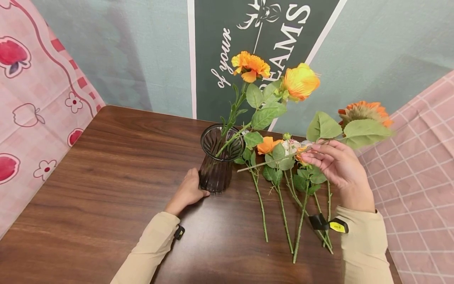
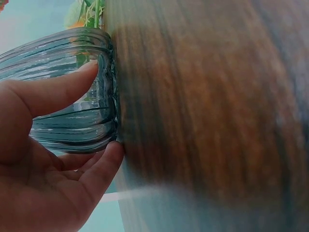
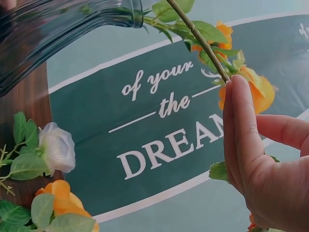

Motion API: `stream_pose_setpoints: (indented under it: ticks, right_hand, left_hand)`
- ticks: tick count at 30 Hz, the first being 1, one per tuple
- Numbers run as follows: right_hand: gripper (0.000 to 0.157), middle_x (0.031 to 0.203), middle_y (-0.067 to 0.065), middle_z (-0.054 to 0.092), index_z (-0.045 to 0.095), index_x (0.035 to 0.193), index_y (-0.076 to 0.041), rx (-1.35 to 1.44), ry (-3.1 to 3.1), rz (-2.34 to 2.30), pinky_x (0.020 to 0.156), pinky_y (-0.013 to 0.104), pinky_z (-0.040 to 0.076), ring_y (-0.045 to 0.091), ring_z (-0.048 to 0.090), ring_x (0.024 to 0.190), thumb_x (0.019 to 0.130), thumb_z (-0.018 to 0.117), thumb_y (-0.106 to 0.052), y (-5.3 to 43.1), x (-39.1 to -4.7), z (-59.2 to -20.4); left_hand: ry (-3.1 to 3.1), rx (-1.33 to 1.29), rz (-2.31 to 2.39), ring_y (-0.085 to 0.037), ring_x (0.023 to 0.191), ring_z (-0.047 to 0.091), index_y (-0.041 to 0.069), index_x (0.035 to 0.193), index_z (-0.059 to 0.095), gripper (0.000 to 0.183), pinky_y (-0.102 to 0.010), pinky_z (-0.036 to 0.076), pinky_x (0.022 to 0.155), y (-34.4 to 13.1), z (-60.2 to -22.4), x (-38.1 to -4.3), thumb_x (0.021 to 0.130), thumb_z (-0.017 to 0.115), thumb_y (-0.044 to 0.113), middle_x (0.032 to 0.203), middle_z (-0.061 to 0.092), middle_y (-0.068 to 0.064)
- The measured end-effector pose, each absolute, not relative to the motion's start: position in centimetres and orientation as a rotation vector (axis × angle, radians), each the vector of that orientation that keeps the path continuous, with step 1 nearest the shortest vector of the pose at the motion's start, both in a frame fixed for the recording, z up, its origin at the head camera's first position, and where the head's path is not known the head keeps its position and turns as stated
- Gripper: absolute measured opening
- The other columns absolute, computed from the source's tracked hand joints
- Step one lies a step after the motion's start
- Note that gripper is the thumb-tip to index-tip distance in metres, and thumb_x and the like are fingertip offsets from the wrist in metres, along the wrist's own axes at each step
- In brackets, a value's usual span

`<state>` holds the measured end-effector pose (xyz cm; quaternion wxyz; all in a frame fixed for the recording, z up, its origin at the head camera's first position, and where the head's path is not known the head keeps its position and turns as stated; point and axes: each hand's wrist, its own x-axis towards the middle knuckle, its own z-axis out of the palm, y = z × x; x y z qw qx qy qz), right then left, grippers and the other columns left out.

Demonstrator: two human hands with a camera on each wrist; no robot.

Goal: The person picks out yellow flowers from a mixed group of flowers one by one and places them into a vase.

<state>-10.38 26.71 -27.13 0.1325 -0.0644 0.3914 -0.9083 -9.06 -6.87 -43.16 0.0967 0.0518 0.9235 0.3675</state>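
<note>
A dark, ribbed glass vase [image 1: 216, 175] stands on the table, holding an orange carnation-like flower [image 1: 250, 66] and a yellow-orange rose [image 1: 300, 82]. My left hand [image 1: 189, 189] grips the vase low down; in the left wrist view its thumb lies along the glass [image 2: 72, 104] and its fingers curl under the far side. To the right, my right hand [image 1: 340, 167] pinches the stem of an orange flower [image 1: 367, 114] with broad green leaves. Its bare stem end [image 1: 244, 169] points left toward the vase, below rim height in the head view.
Several loose flowers, among them an orange one [image 1: 268, 145] and a white one [image 3: 57, 147], lie right of the vase, stems toward the front. Behind the wooden table [image 1: 117, 177] hangs a lettered dark banner [image 1: 209, 43]. Patterned pink cloths [image 1: 32, 98] flank both sides.
</note>
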Motion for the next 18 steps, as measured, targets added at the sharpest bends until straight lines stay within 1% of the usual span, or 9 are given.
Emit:
stream_pose_setpoints:
  ticks: [9, 18]
  right_hand:
    - [0.024, 0.079, 0.028, 0.060, 0.054, 0.074, 0.015, -0.135, 1.119, -2.682, 0.076, 0.047, 0.048, 0.042, 0.062, 0.079, 0.088, 0.035, 0.020, 25.8, -10.8, -26.2]
    - [0.022, 0.079, 0.032, 0.061, 0.057, 0.081, 0.018, -0.160, 1.199, -2.672, 0.075, 0.046, 0.049, 0.041, 0.063, 0.076, 0.088, 0.036, 0.019, 24.9, -11.1, -25.5]
  left_hand:
    - [2.731, 0.148, 1.091, -0.035, 0.099, 0.045, -0.007, 0.103, 0.040, 0.059, -0.044, 0.038, 0.090, -6.8, -43.1, -9.1, 0.066, 0.080, 0.016, 0.100, 0.044, -0.019]
    - [2.720, 0.138, 1.102, -0.034, 0.099, 0.045, -0.006, 0.104, 0.040, 0.059, -0.043, 0.038, 0.090, -6.9, -43.1, -9.1, 0.066, 0.080, 0.016, 0.101, 0.044, -0.019]
